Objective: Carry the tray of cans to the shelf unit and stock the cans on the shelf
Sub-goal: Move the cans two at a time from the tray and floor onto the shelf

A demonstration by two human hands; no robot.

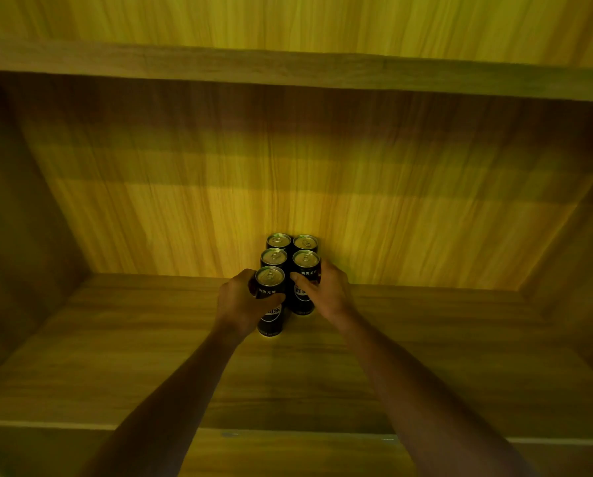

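The head view looks into a wooden shelf (425, 356) compartment lit in a dim yellow cast, with a back panel (391, 201) of vertical grain and another board (288, 67) overhead. Five cans stand upright in a tight cluster near the middle of the shelf, against the back panel: two at the far end, two in front of them, and one nearest on the left. The left hand (236, 304) has its grip clamped around the nearest left can (270, 304), fingers wrapped over its label, its base resting on the shelf or just above it; which one cannot be told. The right hand (326, 294) curls around the near right can (303, 287), thumb laid across its front, closed on it as it stands touching its neighbours. The far cans (292, 242) sit untouched behind. Judging by this, the carrying is over and stocking is well under way, with a block being built in two rows. The tray is not in view, so how many cans remain cannot be told. The cans are slim black cylinders with glossy printed labels and pale metal tops with pull tabs; the shelf is smooth matt laminate with streaky wood grain.
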